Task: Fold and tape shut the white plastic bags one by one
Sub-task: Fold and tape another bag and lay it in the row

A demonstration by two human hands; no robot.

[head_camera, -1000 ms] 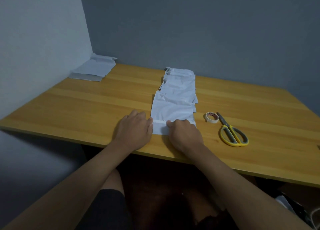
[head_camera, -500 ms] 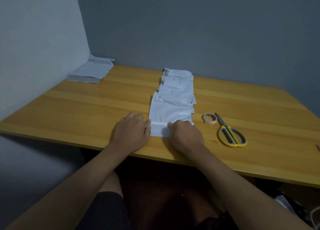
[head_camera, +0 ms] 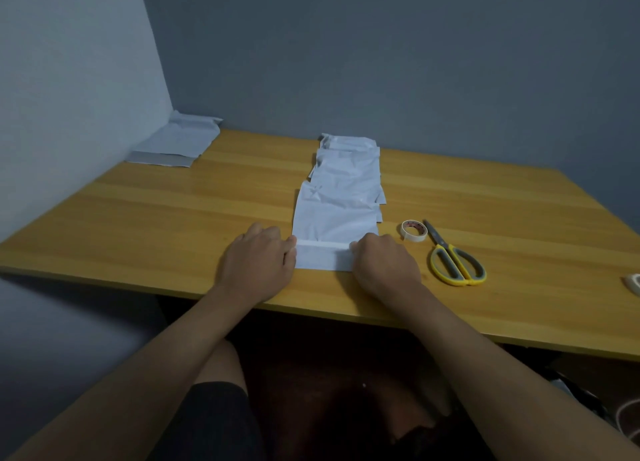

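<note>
White bag (head_camera: 334,218): flat on table (head_camera: 173,225), near flap folded.
Left hand (head_camera: 258,263): pinches flap at 9 o'clock.
Right hand (head_camera: 384,263): pinches flap at 3 o'clock.

We see our two forearms bare to the wrists, no sleeves, watch or rings on our left hand (head_camera: 258,264) or right hand (head_camera: 386,266). Dark shorts (head_camera: 214,422) cover the left thigh.
</note>
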